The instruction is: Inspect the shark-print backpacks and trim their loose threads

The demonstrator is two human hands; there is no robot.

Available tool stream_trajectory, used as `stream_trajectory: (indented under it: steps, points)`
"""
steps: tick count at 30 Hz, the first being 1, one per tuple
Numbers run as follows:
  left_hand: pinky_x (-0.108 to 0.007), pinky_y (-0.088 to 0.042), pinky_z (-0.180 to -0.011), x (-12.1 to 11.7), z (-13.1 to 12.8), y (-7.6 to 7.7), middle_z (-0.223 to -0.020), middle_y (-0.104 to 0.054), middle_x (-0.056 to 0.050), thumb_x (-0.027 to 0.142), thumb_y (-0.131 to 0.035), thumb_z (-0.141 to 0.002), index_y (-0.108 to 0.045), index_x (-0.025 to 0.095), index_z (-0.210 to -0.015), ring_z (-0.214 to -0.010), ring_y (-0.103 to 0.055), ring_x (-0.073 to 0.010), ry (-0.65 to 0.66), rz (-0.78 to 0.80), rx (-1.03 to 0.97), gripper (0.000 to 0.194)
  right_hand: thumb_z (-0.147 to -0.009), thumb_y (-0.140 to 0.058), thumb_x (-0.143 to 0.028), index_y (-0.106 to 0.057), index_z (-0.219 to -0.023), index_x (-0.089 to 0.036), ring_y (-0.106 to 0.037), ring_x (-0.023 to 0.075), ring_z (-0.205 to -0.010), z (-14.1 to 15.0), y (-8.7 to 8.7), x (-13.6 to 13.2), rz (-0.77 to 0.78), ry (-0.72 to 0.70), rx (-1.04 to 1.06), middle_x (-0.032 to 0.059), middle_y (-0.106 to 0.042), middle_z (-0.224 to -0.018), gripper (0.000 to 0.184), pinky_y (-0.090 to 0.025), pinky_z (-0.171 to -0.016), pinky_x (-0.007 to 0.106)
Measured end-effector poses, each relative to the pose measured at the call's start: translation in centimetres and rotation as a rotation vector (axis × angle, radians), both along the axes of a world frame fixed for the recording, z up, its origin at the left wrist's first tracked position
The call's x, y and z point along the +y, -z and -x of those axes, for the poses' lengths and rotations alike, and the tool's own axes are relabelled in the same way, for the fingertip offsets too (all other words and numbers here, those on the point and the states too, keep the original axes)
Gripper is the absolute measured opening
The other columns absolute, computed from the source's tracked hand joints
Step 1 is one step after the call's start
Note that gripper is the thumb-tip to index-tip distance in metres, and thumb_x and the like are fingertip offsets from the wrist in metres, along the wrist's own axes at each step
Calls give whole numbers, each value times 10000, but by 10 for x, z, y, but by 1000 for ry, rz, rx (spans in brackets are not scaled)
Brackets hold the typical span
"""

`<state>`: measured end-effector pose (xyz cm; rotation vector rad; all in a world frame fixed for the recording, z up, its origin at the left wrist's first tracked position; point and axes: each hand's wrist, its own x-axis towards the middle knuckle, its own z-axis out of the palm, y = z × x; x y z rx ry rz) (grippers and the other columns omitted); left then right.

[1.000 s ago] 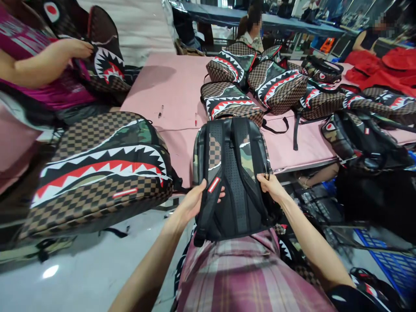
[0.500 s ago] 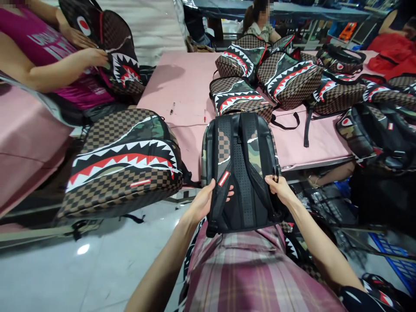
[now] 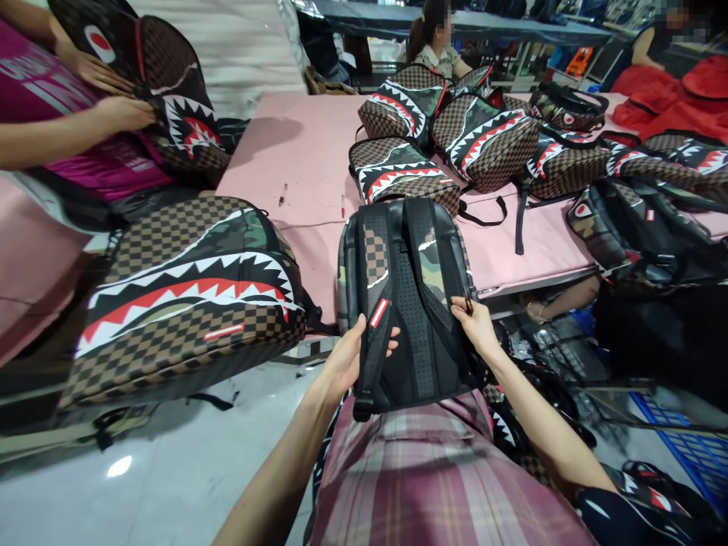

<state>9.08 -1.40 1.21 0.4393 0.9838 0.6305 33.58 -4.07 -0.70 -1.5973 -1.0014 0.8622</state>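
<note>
Propped upright against my lap and the table edge is a backpack [image 3: 415,318], its black padded back and two shoulder straps facing me. My left hand [image 3: 353,349] is closed round the left strap [image 3: 378,318], thumb in front and fingertips showing past its inner edge. On the other side, my right hand [image 3: 473,321] pinches the right strap [image 3: 441,292] near its outer edge. A small dark thing sticks up by those fingers; its kind I cannot make out. The front of the backpack is hidden from me.
To my left lies a large checkered shark-mouth backpack [image 3: 193,288]. Several similar backpacks [image 3: 483,140] crowd the far right of the pink table [image 3: 318,136], where two pens lie. At far left a co-worker's hands [image 3: 122,114] handle another backpack. A blue crate [image 3: 682,455] is low right.
The view has shifted slightly, so everything appears a little further left. Both my hands keep their hold on the straps, and the backpack stays in the same place before me.
</note>
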Motion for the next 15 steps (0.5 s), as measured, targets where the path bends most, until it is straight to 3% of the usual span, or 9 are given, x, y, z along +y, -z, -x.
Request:
stream_trajectory:
  steps: [2,4,7,9,12,15]
  points:
    - [-265,-540,-632,5,-5,0,-1013,-675,-148,444,-413,-871,-644,77,-969,-748,-666,-185,-8,-32,-24,444,-716,-587,-327,-659,-905,-208,-562,184,-890,12,-10,5,-149,24,-184,51,-633,-945,234,-417,-804,312]
    - [-273,-541,-615,13,-12,-1,-911,-701,-122,425,-492,-839,-647,93,-934,-712,-666,-187,-50,-82,-19,378,-741,-571,-317,-658,-937,-212,-567,178,-905,30,-17,12,-180,-59,-193,49,-634,-976,239,-408,-825,304]
    - [-258,-528,-586,23,-21,-3,-695,-701,-72,324,-623,-766,-647,98,-829,-559,-638,-156,-103,-137,11,236,-692,-624,-333,-654,-795,-177,-572,145,-707,60,-20,26,-40,-222,29,19,-640,-760,189,-427,-692,263]
    - [-242,-519,-585,30,-23,-5,-649,-693,-59,290,-658,-734,-648,100,-789,-543,-632,-152,-89,-153,1,198,-664,-643,-354,-611,-667,-162,-493,103,-556,76,-19,32,46,-266,196,-16,-572,-610,195,-387,-566,231]
    - [-267,-530,-647,39,-23,-8,-712,-706,-76,328,-621,-762,-660,114,-832,-659,-663,-189,-23,-127,-90,228,-643,-658,-402,-546,-604,-161,-300,53,-435,89,-20,31,94,-270,406,-58,-440,-516,269,-241,-427,210]
    - [-339,-531,-762,47,-24,-9,-819,-710,-111,412,-508,-826,-648,109,-951,-827,-663,-238,78,-15,-256,357,-619,-684,-417,-519,-604,-161,-231,42,-436,93,-25,26,74,-232,504,-61,-405,-530,305,-175,-406,211]
